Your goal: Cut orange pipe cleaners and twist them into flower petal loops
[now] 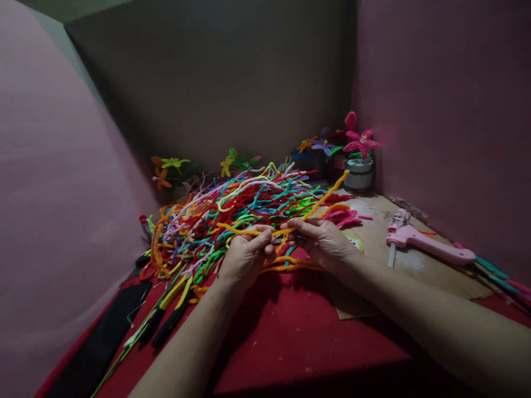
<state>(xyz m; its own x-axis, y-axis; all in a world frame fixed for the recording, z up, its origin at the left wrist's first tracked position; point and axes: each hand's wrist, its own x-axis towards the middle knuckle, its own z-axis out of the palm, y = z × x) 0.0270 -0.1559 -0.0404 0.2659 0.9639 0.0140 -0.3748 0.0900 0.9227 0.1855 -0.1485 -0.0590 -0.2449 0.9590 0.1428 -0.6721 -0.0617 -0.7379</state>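
Here, the left hand and right hand both pinch a fuzzy orange stem at the near side of the colourful pile, its longer free end slanting far right, beyond the right hand.

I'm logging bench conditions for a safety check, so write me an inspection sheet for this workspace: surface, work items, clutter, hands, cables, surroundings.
Surface: red cover, specked; board at right, whitish marks.
Work items: orange strip, right end slanting up.
Clutter: multicoloured pile beyond the hands; yellow-black tool at left; pink glue gun on the board.
Hands: left hand and right hand both pinch the orange strip.
Cables: dark strands near the glue gun's handle; cannot tell whether any is a cord.
Surroundings: wall at right; craft flowers behind the pile.
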